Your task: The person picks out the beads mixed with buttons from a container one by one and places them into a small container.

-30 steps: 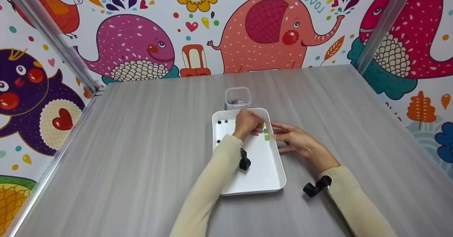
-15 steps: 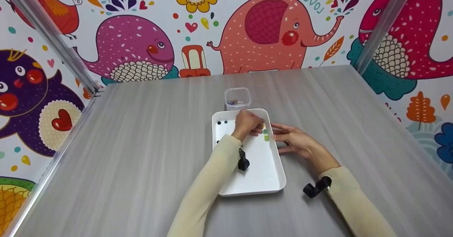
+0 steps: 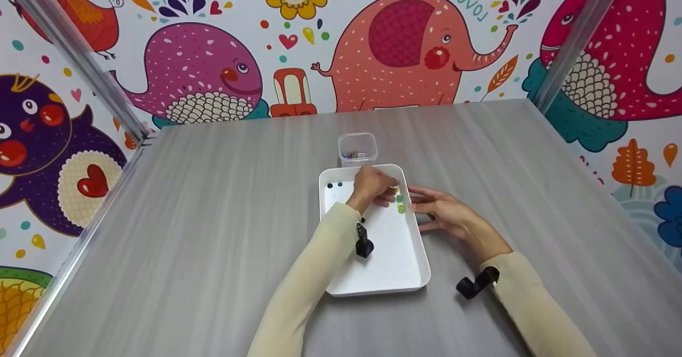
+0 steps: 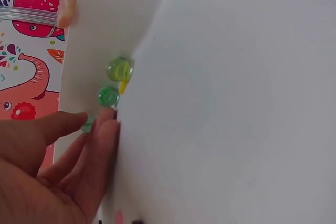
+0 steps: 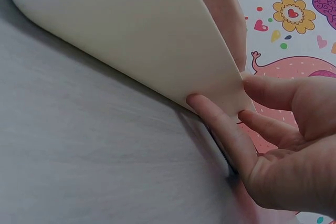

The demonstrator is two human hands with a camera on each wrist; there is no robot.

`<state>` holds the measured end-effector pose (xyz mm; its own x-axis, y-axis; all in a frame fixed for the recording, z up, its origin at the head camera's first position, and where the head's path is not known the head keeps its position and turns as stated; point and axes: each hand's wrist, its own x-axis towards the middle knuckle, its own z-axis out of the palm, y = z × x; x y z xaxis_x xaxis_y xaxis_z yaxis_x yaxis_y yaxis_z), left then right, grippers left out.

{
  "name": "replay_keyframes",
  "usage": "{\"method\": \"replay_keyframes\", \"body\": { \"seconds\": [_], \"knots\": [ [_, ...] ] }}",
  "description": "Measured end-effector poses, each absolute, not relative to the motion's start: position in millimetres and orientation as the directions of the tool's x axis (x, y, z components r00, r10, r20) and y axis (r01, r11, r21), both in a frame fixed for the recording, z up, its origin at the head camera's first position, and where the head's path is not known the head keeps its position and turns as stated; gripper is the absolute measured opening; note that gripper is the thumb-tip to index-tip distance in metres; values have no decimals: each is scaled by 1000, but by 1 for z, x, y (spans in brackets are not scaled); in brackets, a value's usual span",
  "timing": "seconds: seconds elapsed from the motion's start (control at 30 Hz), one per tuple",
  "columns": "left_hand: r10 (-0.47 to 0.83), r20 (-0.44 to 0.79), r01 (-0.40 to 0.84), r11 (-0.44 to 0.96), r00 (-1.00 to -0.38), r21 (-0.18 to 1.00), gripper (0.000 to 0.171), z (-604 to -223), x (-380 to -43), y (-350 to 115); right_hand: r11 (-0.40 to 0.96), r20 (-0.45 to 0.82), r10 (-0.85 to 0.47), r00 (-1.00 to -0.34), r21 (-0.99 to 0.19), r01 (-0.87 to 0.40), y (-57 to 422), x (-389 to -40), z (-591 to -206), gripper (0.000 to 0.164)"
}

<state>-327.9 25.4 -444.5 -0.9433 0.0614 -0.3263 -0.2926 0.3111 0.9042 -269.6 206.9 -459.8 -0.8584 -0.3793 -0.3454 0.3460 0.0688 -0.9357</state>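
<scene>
Left hand (image 3: pixel 371 185): pinching a pale green marble (image 4: pixel 87 124) inside the tray (image 3: pixel 394 264), far right
Right hand (image 3: pixel 452 214): fingers spread against outer right wall
Room: table (image 3: pixel 202 213) broad to left
Far edge: plastic box (image 3: pixel 358 146) just beyond
In the way: left sleeve (image 3: pixel 311 272) across left rim; green marble (image 4: pixel 108 96) just beside left fingers

I see a coral elephant (image 3: pixel 397 61) on the far wall (image 3: pixel 303 54). Left of it is a purple whale (image 3: pixel 197 69).

Reversed "LOVE" (image 3: pixel 472 9) on wall (image 3: pixel 245 10)
</scene>
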Motion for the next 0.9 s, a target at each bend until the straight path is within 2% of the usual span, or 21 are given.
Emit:
{"method": "replay_keyframes", "body": {
  "seconds": [0.57, 0.9],
  "knots": [
    [64, -383, -344, 319, -922, 883, 18, -441, -327, 23, 69, -359, -367, -858, -930, 360, 206, -269, -460, 69],
    [44, -392, -372, 231, -919, 899, 20, -438, -324, 22, 69, -360, -370, -856, -930, 361, 207, -269, -458, 68]
  ]
}}
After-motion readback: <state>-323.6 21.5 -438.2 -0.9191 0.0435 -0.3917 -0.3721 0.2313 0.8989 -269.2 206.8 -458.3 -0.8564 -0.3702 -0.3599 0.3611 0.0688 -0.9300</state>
